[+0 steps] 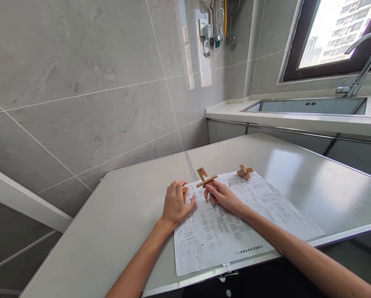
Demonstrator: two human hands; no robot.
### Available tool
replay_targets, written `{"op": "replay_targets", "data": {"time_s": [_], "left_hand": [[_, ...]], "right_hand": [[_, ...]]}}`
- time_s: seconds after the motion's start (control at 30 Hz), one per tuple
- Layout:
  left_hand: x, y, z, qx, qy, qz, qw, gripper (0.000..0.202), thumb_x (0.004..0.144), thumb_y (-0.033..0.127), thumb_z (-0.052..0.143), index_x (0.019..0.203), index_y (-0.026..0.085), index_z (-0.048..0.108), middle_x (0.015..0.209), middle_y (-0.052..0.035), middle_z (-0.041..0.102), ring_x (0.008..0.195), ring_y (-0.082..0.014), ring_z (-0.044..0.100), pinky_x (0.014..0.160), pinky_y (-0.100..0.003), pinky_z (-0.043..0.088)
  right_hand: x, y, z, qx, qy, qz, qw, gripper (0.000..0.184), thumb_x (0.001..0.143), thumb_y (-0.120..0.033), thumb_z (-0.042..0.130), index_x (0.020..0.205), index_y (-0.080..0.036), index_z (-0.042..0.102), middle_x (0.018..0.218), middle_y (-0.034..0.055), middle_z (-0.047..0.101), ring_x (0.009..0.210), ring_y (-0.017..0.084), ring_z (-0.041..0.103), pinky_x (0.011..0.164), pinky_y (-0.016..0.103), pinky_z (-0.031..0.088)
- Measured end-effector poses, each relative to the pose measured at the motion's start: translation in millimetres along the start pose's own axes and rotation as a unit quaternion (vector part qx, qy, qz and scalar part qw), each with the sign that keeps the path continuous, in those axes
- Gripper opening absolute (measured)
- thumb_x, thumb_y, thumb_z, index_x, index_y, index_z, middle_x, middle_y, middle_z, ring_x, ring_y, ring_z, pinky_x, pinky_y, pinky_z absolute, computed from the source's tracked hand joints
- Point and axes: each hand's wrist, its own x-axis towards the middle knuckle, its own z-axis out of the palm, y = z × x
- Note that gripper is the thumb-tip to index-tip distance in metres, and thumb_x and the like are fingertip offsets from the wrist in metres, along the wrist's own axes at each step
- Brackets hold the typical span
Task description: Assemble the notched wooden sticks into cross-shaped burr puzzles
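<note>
My right hand [221, 195] pinches a pair of crossed wooden puzzle pieces near its fingertips. One is a flat notched piece [201, 172] with a dark mark at its top; a thin wooden bar [206, 181] lies across it. To the left, my left hand [176, 203] curls over another wooden puzzle piece [185, 193], its thumb spread toward the paper. Most of that piece is hidden by the fingers. Beneath both hands lies a printed instruction sheet [204, 252] with small line drawings. An interlocked wooden puzzle [244, 171] sits at the sheet's far right edge.
The sheet lies on a pale folding table [132, 207] with a seam and a metal front edge. Grey wall tiles [111, 124] rise behind. At right stand a counter with a sink [312, 106], a faucet [364, 62] and a window.
</note>
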Motion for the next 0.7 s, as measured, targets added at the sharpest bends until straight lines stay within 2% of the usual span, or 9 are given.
{"op": "replay_targets", "data": {"time_s": [0.1, 0.23, 0.43, 0.53, 0.7], "left_hand": [[-1.2, -8.8, 2.8, 0.061, -0.027, -0.057, 0.996, 0.034, 0.084, 0.039, 0.072, 0.106, 0.019, 0.056, 0.107, -0.0090, 0.061, 0.099, -0.0278, 0.058, 0.091, -0.045, 0.049], [-4.4, -17.3, 5.8, 0.108, -0.054, -0.114, 0.986, 0.027, 0.089, 0.045, 0.067, 0.095, 0.020, 0.059, 0.101, -0.0091, 0.060, 0.098, -0.0286, 0.054, 0.090, -0.046, 0.048], [-3.5, -16.0, 4.5, 0.145, -0.079, -0.135, 0.977, 0.035, 0.094, 0.050, 0.062, 0.075, 0.020, 0.058, 0.098, -0.0115, 0.063, 0.100, -0.0310, 0.056, 0.092, -0.047, 0.045], [-2.4, -15.1, 3.2, 0.128, -0.095, -0.144, 0.977, 0.033, 0.095, 0.049, 0.060, 0.078, 0.021, 0.058, 0.093, -0.0098, 0.067, 0.096, -0.0297, 0.060, 0.089, -0.044, 0.045], [-0.7, -18.0, 1.2, 0.046, -0.110, -0.187, 0.975, 0.019, 0.095, 0.041, 0.064, 0.094, 0.022, 0.060, 0.091, -0.0052, 0.073, 0.088, -0.0267, 0.066, 0.081, -0.038, 0.047]], "right_hand": [[0.3, 1.2, -0.4, -0.005, 0.013, 0.007, 1.000, 0.043, 0.101, -0.063, 0.049, 0.099, -0.020, 0.055, 0.086, 0.0017, 0.069, 0.049, 0.009, 0.049, 0.049, 0.027, 0.037], [-0.8, 3.0, 0.3, -0.022, 0.011, 0.004, 1.000, 0.041, 0.103, -0.060, 0.048, 0.097, -0.021, 0.055, 0.084, 0.0015, 0.070, 0.049, 0.010, 0.050, 0.051, 0.027, 0.040], [-1.7, 2.4, 0.3, -0.027, 0.014, 0.006, 1.000, 0.040, 0.103, -0.060, 0.049, 0.097, -0.021, 0.057, 0.084, 0.0012, 0.071, 0.050, 0.010, 0.051, 0.053, 0.028, 0.042], [-1.3, 1.2, 0.6, -0.027, 0.014, 0.006, 1.000, 0.041, 0.102, -0.061, 0.049, 0.097, -0.021, 0.056, 0.084, 0.0011, 0.071, 0.049, 0.010, 0.050, 0.053, 0.028, 0.042], [-1.2, 2.3, 0.4, -0.032, 0.015, 0.004, 0.999, 0.041, 0.103, -0.061, 0.049, 0.095, -0.021, 0.055, 0.083, 0.0007, 0.071, 0.049, 0.010, 0.051, 0.056, 0.029, 0.043]]}}
